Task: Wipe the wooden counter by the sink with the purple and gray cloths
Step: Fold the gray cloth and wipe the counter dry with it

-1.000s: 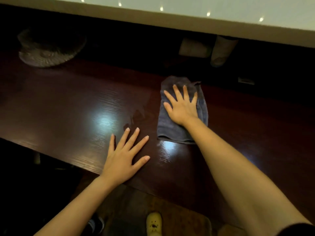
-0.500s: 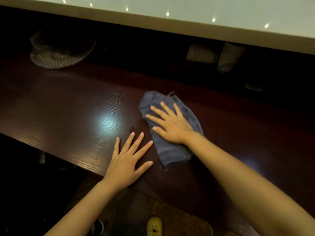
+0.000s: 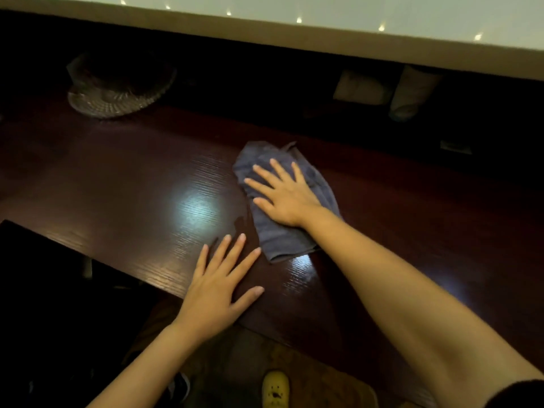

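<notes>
Hands, two, both spread flat: right hand (image 3: 287, 197) pressing one gray cloth (image 3: 282, 234), left hand (image 3: 217, 287) on wooden counter (image 3: 117, 184).

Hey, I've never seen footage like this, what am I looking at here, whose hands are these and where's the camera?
This is one camera worn on a person's head, looking down at their own bare hands. No robot is involved. The right hand presses flat on a gray cloth lying on the dark wooden counter. The left hand rests flat on the bare wood near the front edge, holding nothing. A glass dish sits at the back left. Below the counter, a yellow shoe shows on the floor.
</notes>
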The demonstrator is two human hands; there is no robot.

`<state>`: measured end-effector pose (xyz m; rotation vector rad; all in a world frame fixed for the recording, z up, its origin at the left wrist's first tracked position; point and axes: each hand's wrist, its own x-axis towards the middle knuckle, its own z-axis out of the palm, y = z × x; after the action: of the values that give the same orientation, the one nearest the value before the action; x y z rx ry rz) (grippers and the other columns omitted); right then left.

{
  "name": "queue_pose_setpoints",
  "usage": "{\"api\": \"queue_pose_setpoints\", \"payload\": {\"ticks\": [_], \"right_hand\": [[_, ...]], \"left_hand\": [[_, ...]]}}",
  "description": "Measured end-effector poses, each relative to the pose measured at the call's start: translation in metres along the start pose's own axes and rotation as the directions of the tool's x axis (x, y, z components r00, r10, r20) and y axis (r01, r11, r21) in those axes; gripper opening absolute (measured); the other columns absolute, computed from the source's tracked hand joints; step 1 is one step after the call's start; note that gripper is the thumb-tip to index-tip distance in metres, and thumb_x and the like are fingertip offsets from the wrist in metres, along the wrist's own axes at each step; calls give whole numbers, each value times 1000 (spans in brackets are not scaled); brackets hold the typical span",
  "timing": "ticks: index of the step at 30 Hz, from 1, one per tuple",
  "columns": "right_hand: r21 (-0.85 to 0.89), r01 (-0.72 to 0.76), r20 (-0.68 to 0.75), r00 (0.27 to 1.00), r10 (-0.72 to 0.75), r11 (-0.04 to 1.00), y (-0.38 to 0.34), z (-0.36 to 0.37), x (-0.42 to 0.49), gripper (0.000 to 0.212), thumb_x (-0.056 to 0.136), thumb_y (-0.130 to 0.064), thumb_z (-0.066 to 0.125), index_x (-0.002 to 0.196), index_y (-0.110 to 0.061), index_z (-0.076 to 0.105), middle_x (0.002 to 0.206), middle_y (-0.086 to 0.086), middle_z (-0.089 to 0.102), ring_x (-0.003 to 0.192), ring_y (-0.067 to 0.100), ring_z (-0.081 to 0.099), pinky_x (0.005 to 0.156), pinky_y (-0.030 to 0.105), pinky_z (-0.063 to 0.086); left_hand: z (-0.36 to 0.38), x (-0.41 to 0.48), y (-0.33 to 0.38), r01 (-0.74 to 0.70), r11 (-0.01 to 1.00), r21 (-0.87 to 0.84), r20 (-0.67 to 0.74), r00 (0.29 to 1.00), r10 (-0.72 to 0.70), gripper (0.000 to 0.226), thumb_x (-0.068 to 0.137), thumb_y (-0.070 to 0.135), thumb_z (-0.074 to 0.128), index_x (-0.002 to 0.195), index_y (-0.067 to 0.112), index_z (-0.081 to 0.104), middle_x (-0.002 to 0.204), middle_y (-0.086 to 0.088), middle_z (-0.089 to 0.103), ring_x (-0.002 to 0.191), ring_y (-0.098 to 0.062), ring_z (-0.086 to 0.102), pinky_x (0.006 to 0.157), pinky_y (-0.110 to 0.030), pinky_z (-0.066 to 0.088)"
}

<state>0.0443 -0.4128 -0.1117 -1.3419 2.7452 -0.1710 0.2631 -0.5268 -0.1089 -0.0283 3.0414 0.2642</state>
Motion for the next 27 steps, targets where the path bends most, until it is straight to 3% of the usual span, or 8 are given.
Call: {"api": "queue_pose_setpoints", "payload": {"ticks": [4,10,16,21,24,27], "right_hand": [[34,87,-10,996,-86,996,-31,7,-24,68,83,-55,6,144,-34,25,157,-4,18,146,29,5,113,60,-3],[48,155,12,988,-156,987,-75,14,-61,54,95,-48,25,146,-33,20,159,-4,11,146,29,-3,113,59,-7],[47,193,23,981,-194,980,-96,21,-94,51,97,-45,28,146,-34,21,159,-6,12,146,27,-4,114,58,-5],[98,179,3,984,-180,979,-103,20,-134,50,96,-43,31,145,-33,25,158,-5,14,146,26,-3,115,57,-3],[154,121,-18,993,-120,981,-102,21,-164,50,96,-42,29,144,-31,27,158,-4,17,146,26,0,115,56,-7],[158,7,-54,999,2,987,-97,22,-195,51,93,-42,28,142,-31,33,156,-4,23,146,26,8,114,53,-1]], "left_hand": [[3,-36,-10,148,989,3,-28,989,-147,67,85,71,11,144,41,12,156,7,11,145,-17,0,114,-45,1],[7,-52,-10,189,982,-23,10,982,-189,65,87,67,10,144,38,16,156,-1,16,144,-20,4,113,-45,5],[11,-78,0,142,989,-33,33,990,-140,60,88,66,12,144,43,7,154,-8,19,144,-19,-5,113,-35,-1],[11,-97,3,33,999,-36,66,997,-31,58,91,62,17,144,40,13,156,-10,13,145,-28,0,114,-40,2],[12,-102,9,-2,999,-52,67,998,5,60,91,61,20,144,35,19,157,-9,9,144,-30,0,115,-41,0],[12,-96,22,0,998,-70,74,997,6,60,91,61,20,145,34,18,156,-11,13,145,-27,3,116,-39,0]]}}
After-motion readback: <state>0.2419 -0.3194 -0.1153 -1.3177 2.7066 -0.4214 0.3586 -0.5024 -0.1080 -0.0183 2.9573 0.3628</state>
